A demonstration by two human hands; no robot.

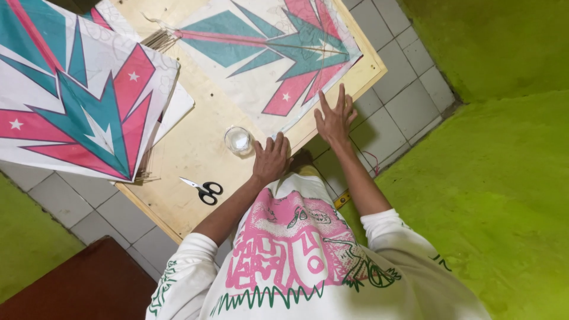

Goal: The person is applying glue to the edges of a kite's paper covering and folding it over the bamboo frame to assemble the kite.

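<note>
Your left hand (271, 159) lies flat, fingers together, on the near corner of the paper kite (278, 59) on the wooden board (195, 148); your right hand (335, 118) presses its edge, fingers spread; a glass (239, 140) stands just beside your left hand; scissors (203, 189) lie nearer you.

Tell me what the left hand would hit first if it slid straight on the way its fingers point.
The left hand lies flat at the board's near edge, fingers aimed up the picture. Straight ahead it would likely meet the edge of the kite sheet first. The glass cup sits just left of that line, probably missed.
</note>
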